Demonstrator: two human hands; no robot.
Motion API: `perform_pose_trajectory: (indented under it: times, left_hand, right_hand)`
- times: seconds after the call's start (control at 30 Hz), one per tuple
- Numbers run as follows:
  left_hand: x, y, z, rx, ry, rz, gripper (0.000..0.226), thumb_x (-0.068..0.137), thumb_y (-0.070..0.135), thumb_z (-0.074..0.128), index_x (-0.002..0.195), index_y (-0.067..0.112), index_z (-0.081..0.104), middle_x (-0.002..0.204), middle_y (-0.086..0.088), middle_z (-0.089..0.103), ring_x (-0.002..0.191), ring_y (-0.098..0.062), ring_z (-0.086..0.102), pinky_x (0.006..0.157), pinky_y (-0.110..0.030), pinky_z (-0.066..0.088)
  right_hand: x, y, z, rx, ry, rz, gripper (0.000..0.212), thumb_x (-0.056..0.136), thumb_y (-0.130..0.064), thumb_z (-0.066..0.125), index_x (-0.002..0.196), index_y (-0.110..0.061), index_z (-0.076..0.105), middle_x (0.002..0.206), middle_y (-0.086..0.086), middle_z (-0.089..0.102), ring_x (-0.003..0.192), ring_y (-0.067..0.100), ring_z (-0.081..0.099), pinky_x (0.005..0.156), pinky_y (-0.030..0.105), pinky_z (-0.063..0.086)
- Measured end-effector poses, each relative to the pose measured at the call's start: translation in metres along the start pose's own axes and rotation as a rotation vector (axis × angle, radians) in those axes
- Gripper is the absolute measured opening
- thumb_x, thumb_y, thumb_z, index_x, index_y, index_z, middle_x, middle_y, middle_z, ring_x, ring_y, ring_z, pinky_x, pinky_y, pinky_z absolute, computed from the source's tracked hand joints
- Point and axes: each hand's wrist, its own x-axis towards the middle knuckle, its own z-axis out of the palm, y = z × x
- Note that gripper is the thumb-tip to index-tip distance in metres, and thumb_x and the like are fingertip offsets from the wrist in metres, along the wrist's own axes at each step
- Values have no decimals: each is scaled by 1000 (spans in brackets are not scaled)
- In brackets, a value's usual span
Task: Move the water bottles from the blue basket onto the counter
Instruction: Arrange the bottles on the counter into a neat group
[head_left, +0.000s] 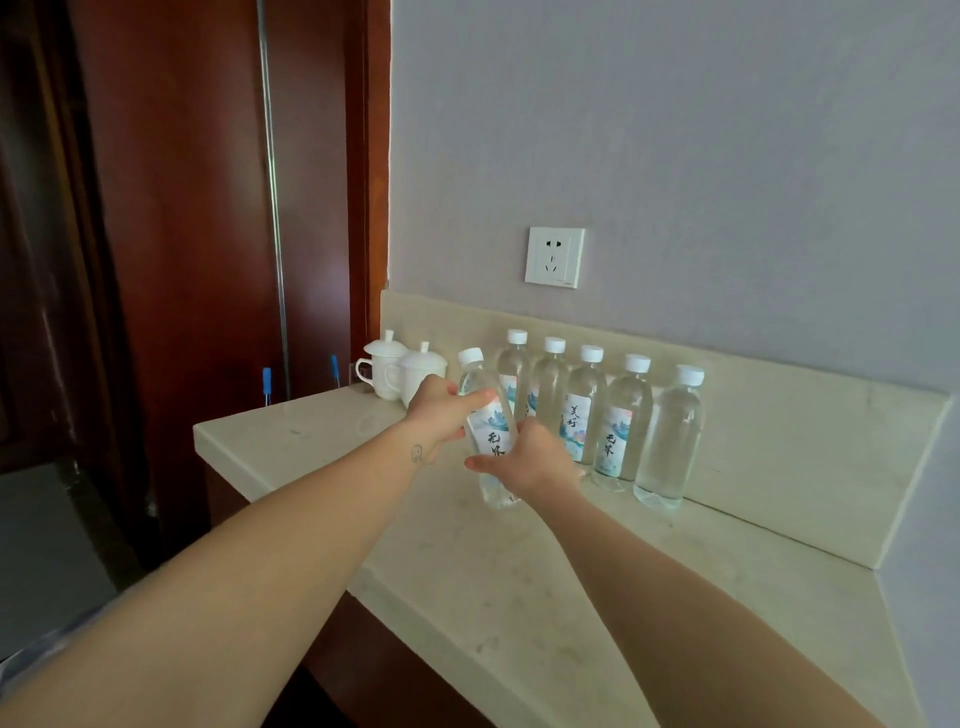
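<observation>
Both my hands hold one clear water bottle (488, 431) with a white cap and a printed label, tilted left above the pale stone counter (519, 582). My left hand (441, 410) grips its upper part. Around its lower part my right hand (524, 457) is wrapped. Several more capped bottles stand upright in a row (623, 415) against the backsplash just behind and to the right. The blue basket is out of view.
Two white lidded cups (400, 369) stand at the counter's back left corner. A wall socket (554, 256) sits above the bottles. Dark wooden panels and a doorway are at left. Two blue-tipped handles (267, 382) rise behind the counter's left edge.
</observation>
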Motion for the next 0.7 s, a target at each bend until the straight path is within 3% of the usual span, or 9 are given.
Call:
perform_pose_trajectory:
  times: [0.1,0.27,0.43,0.57,0.7]
  left_hand:
    - [21,-9,-19,35,-46,23,30,86,27,72,79,16,45,96,-8,59,100,-25,63,94,-38,53]
    - [55,-23,-48,54,-156,60,31,84,31,73,80,18,46,106,-13,61,107,-28,65,98,-43,52]
    - [82,-29,-56,103,-282,153,48,77,37,78,109,17,50,107,-3,62,107,-22,64,99,-43,50]
    - [88,-35,-56,172,-313,315,44,80,33,76,113,19,50,95,10,54,97,-13,59,85,-24,49]
    - [98,-50,-54,167,-339,450,50,81,28,76,122,13,51,109,3,54,94,-12,58,74,-11,42]
  right_hand:
    - [7,-14,23,18,31,31,67,66,-54,78,112,-14,50,105,1,63,96,23,63,78,36,51]
    - [17,-35,54,32,144,97,68,65,-51,79,113,-12,51,109,5,64,101,26,63,83,38,52]
    - [23,-46,70,105,244,165,69,66,-48,80,115,-10,49,114,6,61,104,26,60,83,36,49]
    - [23,-45,81,193,306,181,68,70,-37,82,118,-8,44,118,8,58,103,24,57,76,29,40]
    - [31,-38,89,198,347,143,66,72,-30,82,118,-7,40,117,9,56,101,25,55,75,26,35]
